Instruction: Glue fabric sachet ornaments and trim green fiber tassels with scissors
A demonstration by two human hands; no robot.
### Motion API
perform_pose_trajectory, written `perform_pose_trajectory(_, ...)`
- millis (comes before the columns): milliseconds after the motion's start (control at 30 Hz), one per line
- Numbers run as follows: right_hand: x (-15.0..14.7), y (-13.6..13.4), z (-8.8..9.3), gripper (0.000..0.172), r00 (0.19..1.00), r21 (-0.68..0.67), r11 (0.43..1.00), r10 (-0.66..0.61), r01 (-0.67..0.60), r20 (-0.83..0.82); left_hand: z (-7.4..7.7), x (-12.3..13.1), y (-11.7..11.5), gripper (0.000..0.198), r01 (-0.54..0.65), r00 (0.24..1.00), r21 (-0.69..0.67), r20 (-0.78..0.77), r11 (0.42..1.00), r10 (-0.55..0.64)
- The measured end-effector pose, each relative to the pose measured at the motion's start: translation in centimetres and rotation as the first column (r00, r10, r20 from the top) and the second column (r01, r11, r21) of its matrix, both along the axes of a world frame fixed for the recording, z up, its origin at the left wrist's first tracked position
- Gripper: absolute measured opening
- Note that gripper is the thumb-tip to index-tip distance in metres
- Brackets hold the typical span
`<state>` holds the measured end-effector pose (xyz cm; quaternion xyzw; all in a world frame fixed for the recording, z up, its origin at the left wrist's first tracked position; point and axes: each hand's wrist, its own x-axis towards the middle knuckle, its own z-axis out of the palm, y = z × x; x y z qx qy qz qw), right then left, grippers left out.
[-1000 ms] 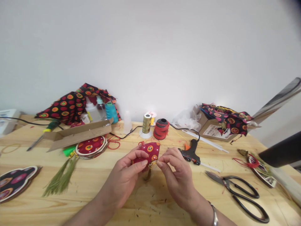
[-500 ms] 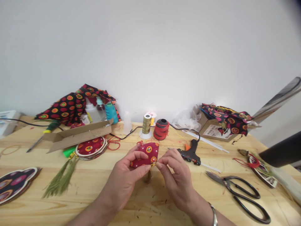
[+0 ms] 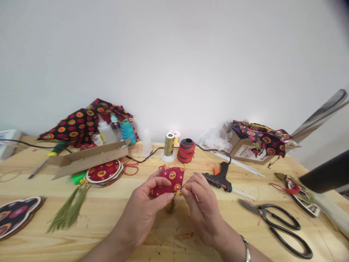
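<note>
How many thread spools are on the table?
4: the gold spool stands beyond the hands, the yellow spool is partly hidden behind it, the red spool is just right, and the teal spool is left, beside bottles. Others may be hidden.

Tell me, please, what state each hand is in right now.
Left hand: closed, holding the bead-studded red fabric ornament.
Right hand: closed, apparently pinching the yellow cord at the ornament's lower edge.

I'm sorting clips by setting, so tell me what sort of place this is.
Probably a craft workspace: the pale wooden tabletop holds a black plastic glue gun with an orange trigger, metal scissors with black looped handles, and a black spool wound with red thread.
</note>
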<state>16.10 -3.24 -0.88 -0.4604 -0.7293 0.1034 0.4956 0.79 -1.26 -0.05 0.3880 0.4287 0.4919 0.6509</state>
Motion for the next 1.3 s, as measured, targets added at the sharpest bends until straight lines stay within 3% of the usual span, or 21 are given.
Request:
perform_pose_trajectory(333,0.0,0.3,-0.3,0.023,0.997,0.057,0.997,-0.053,0.049,0.057,-0.3,-0.1,0.1,0.018,0.051,0.999,0.014,-0.016,0.999,-0.05)
perform_pose_trajectory(567,-0.1,0.4,-0.6,0.028,0.994,0.064,0.994,-0.09,0.086,0.061,-0.6,-0.1,0.2,0.019,0.015,1.0,0.003,-0.025,1.0,-0.015)
perform_pose_trajectory(733,0.2,0.3,-0.4,0.029,0.998,-0.023,0.998,-0.063,0.063,-0.009,-0.3,0.0,0.4,0.019,0.0,1.0,0.001,-0.006,1.0,0.0)
perform_pose_trajectory(967,0.9,0.8,-0.5,0.034,0.962,-0.21,0.978,-0.035,-0.024,-0.273,0.0,-0.2,0.3,0.017,0.017,0.999,-0.019,0.051,1.0,-0.016)
perform_pose_trajectory(1067,0.4,0.8,-0.3,0.018,0.901,-0.346,0.907,0.074,-0.239,-0.428,-0.1,-0.2,0.4,0.018,0.008,0.997,-0.021,0.076,1.0,-0.006)
perform_pose_trajectory(1133,-0.1,0.8,-0.3,0.025,0.801,-0.416,0.801,0.127,-0.431,-0.585,-0.1,-0.3,0.4,0.019,-0.005,0.996,-0.02,0.083,1.0,0.007)
perform_pose_trajectory(1200,-0.5,0.8,-0.4,0.038,0.689,-0.442,0.701,0.096,-0.559,-0.718,-0.1,-0.3,0.5,0.019,-0.014,0.997,-0.009,0.07,1.0,0.014)
perform_pose_trajectory(1300,-0.8,0.9,-0.6,0.041,0.608,-0.451,0.649,0.023,-0.613,-0.793,-0.4,-0.4,0.6,0.018,0.002,1.0,0.033,0.018,0.999,-0.002)
